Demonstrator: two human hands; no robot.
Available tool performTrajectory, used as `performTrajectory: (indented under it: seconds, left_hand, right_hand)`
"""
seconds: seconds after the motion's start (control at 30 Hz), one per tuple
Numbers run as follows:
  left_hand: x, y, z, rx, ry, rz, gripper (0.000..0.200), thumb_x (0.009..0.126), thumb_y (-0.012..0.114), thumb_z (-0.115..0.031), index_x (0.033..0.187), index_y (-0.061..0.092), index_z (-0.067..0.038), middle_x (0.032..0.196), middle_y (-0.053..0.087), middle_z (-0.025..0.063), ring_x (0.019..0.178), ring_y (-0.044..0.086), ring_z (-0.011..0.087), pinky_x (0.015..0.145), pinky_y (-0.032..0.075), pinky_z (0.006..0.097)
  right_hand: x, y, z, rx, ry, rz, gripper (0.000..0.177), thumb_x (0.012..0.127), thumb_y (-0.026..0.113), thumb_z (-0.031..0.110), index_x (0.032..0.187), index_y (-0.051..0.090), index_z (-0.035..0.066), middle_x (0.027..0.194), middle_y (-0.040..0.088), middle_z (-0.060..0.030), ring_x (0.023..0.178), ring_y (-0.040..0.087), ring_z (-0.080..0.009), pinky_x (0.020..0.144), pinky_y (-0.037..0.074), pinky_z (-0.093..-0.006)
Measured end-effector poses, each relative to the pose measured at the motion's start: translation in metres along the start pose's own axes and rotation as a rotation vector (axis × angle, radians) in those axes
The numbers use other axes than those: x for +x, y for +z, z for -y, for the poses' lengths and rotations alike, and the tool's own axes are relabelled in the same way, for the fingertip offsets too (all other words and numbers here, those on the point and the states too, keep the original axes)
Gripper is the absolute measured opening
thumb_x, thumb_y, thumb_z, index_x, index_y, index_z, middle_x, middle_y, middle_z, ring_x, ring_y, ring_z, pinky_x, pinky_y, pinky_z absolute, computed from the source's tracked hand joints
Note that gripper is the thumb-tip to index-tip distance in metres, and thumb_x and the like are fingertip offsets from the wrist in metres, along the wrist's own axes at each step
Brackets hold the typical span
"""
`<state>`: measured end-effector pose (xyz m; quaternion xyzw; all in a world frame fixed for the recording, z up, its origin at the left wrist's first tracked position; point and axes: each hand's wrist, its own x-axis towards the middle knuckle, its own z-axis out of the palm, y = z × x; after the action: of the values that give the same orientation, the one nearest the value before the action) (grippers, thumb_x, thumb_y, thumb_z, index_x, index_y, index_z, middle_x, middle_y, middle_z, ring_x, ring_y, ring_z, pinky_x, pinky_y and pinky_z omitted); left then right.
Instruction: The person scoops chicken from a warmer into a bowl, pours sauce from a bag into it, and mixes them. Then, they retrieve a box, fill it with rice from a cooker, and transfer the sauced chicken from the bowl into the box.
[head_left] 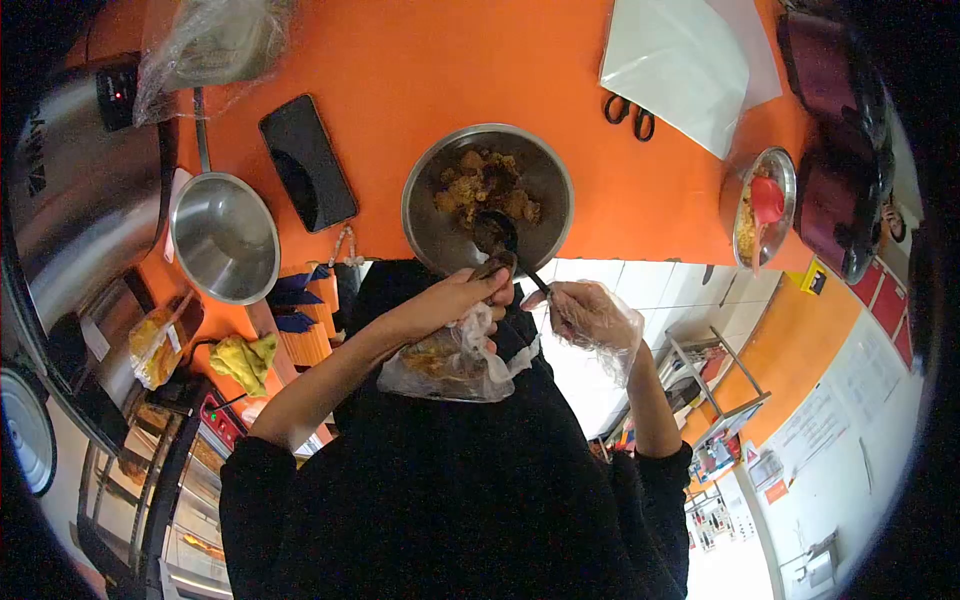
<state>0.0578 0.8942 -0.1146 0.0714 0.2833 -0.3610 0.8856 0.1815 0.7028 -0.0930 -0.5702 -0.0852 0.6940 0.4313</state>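
Observation:
A steel bowl point(420, 210) with crumbly brown food point(485, 185) in it stands at the table's front edge. My right hand point(592, 318), in a clear plastic glove, is closed round the handle of a black spoon point(494, 234). The spoon's head hangs over the near part of the bowl, below the food. My bare left hand point(468, 302) is closed at the bowl's near rim, gripping a clear plastic bag point(440, 368) with yellowish contents. The bag dangles below the fingers, in front of my dark clothing. Something dark shows at the left fingertips, close beside the spoon.
Left of the bowl lie a black phone point(308, 163) and a steel pan point(224, 240). Black-handled scissors point(629, 116) lie under white sheets point(675, 65) at upper right. Farther right stands a metal pot point(745, 205) with a red scoop point(767, 200). A yellow cloth point(243, 362) hangs lower left.

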Motion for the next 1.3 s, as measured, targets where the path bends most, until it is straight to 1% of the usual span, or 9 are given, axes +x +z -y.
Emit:
performTrajectory:
  seconds: [0.27,0.37,0.57,0.67,0.87,1.1,1.17,1.27,1.3]
  left_hand:
    - [0.002,-0.005,0.003,-0.111,-0.01,-0.02,0.03,0.087,0.045,-0.037,0.07,0.041,-0.012,0.056,0.042,-0.0029,0.047,0.048,0.0085,0.049,0.052,0.0305]
    - [0.003,-0.006,0.003,-0.023,0.04,-0.146,0.029,0.086,0.046,-0.036,0.072,0.043,-0.011,0.057,0.044,-0.0016,0.046,0.049,0.0099,0.049,0.052,0.0322]
    - [0.005,-0.011,0.008,-0.096,-0.035,-0.143,0.027,0.086,0.043,-0.032,0.068,0.044,-0.011,0.057,0.046,-0.0009,0.046,0.05,0.0111,0.049,0.052,0.0332]
    - [0.002,-0.004,0.003,-0.036,-0.108,-0.065,0.032,0.087,0.041,-0.041,0.067,0.035,-0.016,0.055,0.032,-0.0059,0.047,0.037,0.0081,0.052,0.044,0.0285]
    - [0.007,-0.016,0.005,-0.259,-0.218,0.114,0.034,0.09,0.035,-0.037,0.063,0.034,-0.016,0.055,0.034,-0.0061,0.049,0.039,0.0072,0.055,0.043,0.0255]
    - [0.011,-0.028,0.008,-0.646,-0.364,0.286,0.034,0.089,0.036,-0.039,0.064,0.032,-0.016,0.058,0.03,-0.0067,0.048,0.031,0.0076,0.047,0.032,0.0241]
    - [0.017,-0.039,0.015,-0.798,-0.423,0.376,0.033,0.09,0.035,-0.037,0.065,0.032,-0.016,0.059,0.031,-0.0066,0.048,0.031,0.0076,0.048,0.034,0.0238]
    - [-0.003,-0.01,0.005,-0.035,-0.207,-0.065,0.031,0.091,0.036,-0.035,0.069,0.038,-0.014,0.06,0.034,-0.0063,0.05,0.036,0.007,0.05,0.039,0.0232]
    - [-0.006,-0.009,0.009,0.044,-0.16,-0.114,0.029,0.09,0.037,-0.036,0.072,0.041,-0.013,0.061,0.036,-0.0059,0.051,0.039,0.0074,0.052,0.04,0.0244]
  right_hand:
    - [-0.003,0.002,-0.002,0.049,-0.027,0.008,0.041,0.09,0.04,0.035,0.098,0.058,-0.001,0.048,0.043,0.0024,0.04,0.037,-0.0043,0.038,0.029,-0.0188]
    - [-0.005,0.004,0.001,0.016,-0.043,0.002,0.041,0.09,0.04,0.035,0.098,0.057,-0.001,0.048,0.043,0.0025,0.04,0.036,-0.0046,0.038,0.029,-0.0189]
    - [-0.007,0.003,-0.005,0.047,-0.016,0.024,0.042,0.09,0.04,0.036,0.099,0.057,-0.001,0.047,0.041,0.0026,0.04,0.035,-0.0044,0.038,0.028,-0.0189]
    - [-0.008,0.002,-0.005,0.01,0.013,0.043,0.038,0.092,0.035,0.03,0.099,0.057,0.0,0.048,0.039,0.001,0.043,0.035,-0.0068,0.04,0.03,-0.0221]
    - [-0.008,0.004,0.0,0.017,0.02,0.047,0.036,0.093,0.035,0.028,0.099,0.057,0.0,0.049,0.037,0.0002,0.044,0.035,-0.0078,0.041,0.03,-0.0236]
    - [-0.004,0.007,-0.011,0.07,-0.007,0.032,0.042,0.091,0.038,0.036,0.099,0.057,-0.001,0.047,0.04,0.0027,0.041,0.035,-0.0054,0.04,0.029,-0.0196]
    - [-0.005,0.01,-0.005,0.055,-0.034,-0.017,0.034,0.091,0.039,0.026,0.1,0.056,-0.002,0.05,0.04,0.0006,0.045,0.037,-0.0067,0.043,0.032,-0.0217]
    - [-0.004,0.016,0.002,-0.127,-0.136,-0.241,0.026,0.089,0.042,0.013,0.104,0.054,-0.004,0.054,0.043,-0.0034,0.05,0.042,-0.0093,0.048,0.036,-0.0236]
    - [-0.003,0.019,0.004,-0.215,-0.182,-0.341,0.025,0.088,0.043,0.01,0.106,0.054,-0.004,0.055,0.044,-0.0049,0.051,0.044,-0.0104,0.05,0.038,-0.024]
